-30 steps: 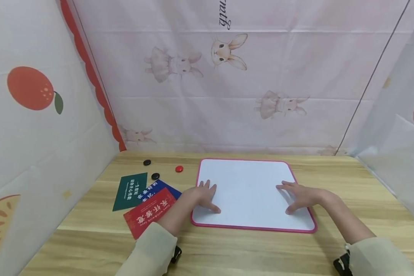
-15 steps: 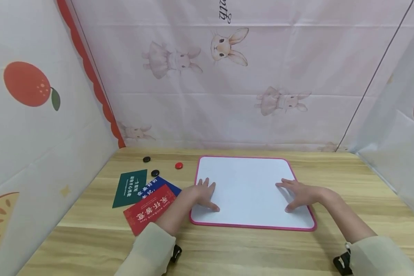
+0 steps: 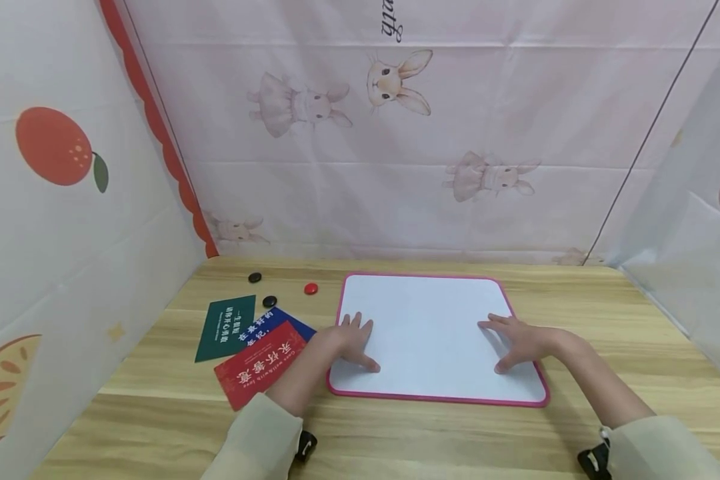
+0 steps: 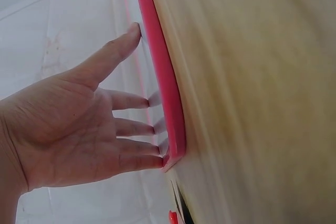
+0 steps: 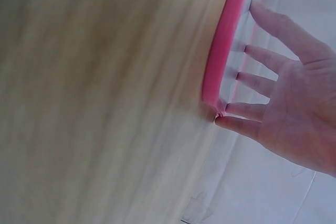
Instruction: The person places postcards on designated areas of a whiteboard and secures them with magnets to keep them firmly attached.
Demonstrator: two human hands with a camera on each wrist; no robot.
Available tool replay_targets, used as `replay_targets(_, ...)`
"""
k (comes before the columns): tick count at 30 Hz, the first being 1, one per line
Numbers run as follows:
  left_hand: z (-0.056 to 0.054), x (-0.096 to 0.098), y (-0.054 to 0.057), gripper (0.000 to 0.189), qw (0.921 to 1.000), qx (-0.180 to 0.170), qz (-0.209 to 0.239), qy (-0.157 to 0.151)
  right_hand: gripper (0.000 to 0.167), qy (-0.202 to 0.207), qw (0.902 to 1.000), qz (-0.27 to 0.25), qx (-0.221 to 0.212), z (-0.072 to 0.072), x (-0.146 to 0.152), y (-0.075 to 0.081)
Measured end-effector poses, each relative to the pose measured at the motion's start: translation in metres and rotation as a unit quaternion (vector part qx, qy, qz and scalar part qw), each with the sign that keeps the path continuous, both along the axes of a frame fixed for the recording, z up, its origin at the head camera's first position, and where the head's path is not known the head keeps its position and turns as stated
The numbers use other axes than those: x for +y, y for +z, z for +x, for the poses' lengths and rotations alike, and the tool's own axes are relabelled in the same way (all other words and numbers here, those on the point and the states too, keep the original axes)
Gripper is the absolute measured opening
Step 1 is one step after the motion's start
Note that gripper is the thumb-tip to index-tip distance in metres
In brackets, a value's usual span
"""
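Your left hand (image 3: 353, 341) and right hand (image 3: 523, 341) are both spread flat-ish, fingers extended, fingertips down on the left and right sides of the pink-rimmed whiteboard (image 3: 432, 333), which lies flat on the wood-grain table (image 3: 432, 437) between your forearms. Left of it, your left forearm crosses over part of the red card (image 3: 261, 367), which overlaps the blue card (image 3: 278, 317), with the green card (image 3: 227, 327) to their left. Beyond the cards sit two black discs (image 3: 269, 301) and one red disc (image 3: 311, 289), then the rabbit-print backdrop (image 3: 396, 200).
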State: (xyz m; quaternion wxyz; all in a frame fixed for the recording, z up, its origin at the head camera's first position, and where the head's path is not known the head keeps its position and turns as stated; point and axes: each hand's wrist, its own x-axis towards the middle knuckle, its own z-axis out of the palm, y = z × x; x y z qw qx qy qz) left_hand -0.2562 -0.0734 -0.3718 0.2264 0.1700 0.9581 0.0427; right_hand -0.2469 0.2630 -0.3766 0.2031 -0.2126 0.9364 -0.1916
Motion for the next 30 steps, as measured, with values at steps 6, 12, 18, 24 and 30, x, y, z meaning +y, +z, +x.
replay_targets(6, 0.0004, -0.0007, -0.0006, 0.089, 1.0, 0.001, -0.002, 0.003, 0.084, 0.004, 1.0, 0.0, 0.002, 0.001, -0.0014, 0.0002)
replay_targets(12, 0.0018, -0.002, 0.0, 0.089, 1.0, -0.001, -0.002, 0.004, 0.085, 0.0, 1.0, 0.002, -0.003, 0.001, -0.0038, -0.0001)
replay_targets(18, 0.0032, -0.0027, 0.0013, 0.089, 1.0, -0.001, -0.007, 0.003, 0.084, -0.001, 1.0, 0.001, -0.001, 0.0022, -0.0063, 0.0)
replay_targets(24, 0.004, -0.0022, 0.0024, 0.088, 1.0, 0.0, -0.001, 0.003, 0.073, -0.02, 0.999, -0.031, 0.025, -0.0003, -0.0057, 0.0017)
replay_targets(30, 0.0045, -0.0017, 0.0012, 0.089, 1.0, 0.002, 0.001, 0.001, 0.058, -0.038, 0.9926, -0.066, 0.095, -0.0062, 0.0003, -0.0003)
